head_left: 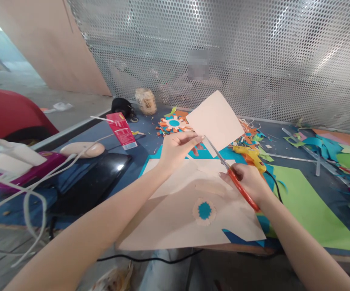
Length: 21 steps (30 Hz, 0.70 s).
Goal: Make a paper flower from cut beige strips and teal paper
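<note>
Pinched in my left hand [179, 149] is the lower left corner of a pale square of paper [217, 119], raised above the table. Orange-handled scissors [238, 186] are gripped in my right hand [250, 184], their blades pointing up and left at the paper's lower edge, close to my left fingertips. Below both hands lies a large pale sheet [168, 222] over blue paper [153, 157]. On that sheet sits a small round paper piece [204, 210] with a pale fringe and a blue centre. A finished-looking fringed paper flower [175, 122] rests behind my left hand.
A yellow glue gun [250, 157] with a black cord lies right of the paper, near a green sheet [308, 206]. Paper scraps [338, 147] cover the right. Leftward are a pink drink carton [122, 131], a black tablet-like slab [93, 182] and a purple power strip [26, 169]. Perforated metal [238, 48] stands behind.
</note>
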### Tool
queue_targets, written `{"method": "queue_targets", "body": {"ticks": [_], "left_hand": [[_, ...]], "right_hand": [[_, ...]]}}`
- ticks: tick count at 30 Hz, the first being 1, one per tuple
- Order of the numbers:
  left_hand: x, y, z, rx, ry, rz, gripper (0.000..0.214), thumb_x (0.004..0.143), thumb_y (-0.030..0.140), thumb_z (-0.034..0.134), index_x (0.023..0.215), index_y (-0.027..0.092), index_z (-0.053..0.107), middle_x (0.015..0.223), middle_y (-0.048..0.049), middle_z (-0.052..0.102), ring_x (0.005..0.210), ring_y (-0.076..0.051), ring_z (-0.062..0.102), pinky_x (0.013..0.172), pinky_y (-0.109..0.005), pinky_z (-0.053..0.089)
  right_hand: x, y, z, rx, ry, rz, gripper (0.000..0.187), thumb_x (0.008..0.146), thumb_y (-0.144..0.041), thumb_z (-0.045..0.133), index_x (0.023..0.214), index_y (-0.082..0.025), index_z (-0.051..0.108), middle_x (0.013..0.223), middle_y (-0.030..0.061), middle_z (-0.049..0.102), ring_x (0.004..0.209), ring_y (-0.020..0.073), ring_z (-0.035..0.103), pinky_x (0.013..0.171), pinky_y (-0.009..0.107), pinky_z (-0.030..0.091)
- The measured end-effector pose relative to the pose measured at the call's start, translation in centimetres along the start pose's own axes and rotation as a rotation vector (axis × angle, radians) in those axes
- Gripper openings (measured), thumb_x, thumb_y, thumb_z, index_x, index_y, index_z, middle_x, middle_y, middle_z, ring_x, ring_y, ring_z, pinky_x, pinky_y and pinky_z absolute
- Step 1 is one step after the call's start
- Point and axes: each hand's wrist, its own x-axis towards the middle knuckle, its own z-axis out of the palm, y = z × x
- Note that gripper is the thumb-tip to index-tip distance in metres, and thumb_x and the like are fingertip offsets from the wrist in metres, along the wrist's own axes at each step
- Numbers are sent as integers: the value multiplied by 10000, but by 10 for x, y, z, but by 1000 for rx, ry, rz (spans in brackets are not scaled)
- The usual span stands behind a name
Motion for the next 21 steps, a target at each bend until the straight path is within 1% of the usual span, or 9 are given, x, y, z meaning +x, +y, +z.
{"method": "queue_targets", "body": {"ticks": [4,8,12,16,21], "left_hand": [[0,0,0,12,-13,5,113,661,246,664,675,134,675,535,-1,630,403,-77,537,419,-206,451],[0,-3,-2,49,-8,14,129,668,260,662,696,136,681,552,-7,639,397,-74,527,433,-214,452],[1,-5,-3,32,-19,21,137,668,271,669,716,144,688,553,0,635,403,-76,534,433,-211,446],[1,-5,-2,30,-16,17,132,655,271,685,686,143,684,544,5,626,397,-73,537,435,-204,447],[-1,-5,-2,53,-38,-7,151,661,280,673,715,141,690,557,-5,626,419,-83,543,451,-220,471]], "right_hand": [[0,0,0,-15,12,-12,442,717,-540,506,507,-193,331,495,-39,340,471,83,289,454,212,235],[0,0,0,-18,18,-22,444,721,-543,501,502,-192,342,490,-37,337,462,81,279,441,212,228],[-1,1,1,-7,23,-10,458,716,-556,503,493,-192,337,487,-38,325,466,82,267,437,214,224],[-1,1,1,2,13,-4,462,712,-559,509,498,-194,323,492,-41,317,473,84,260,446,217,224],[0,-1,0,-1,-8,-10,440,718,-553,503,515,-196,343,497,-38,341,471,86,279,449,218,222]]}}
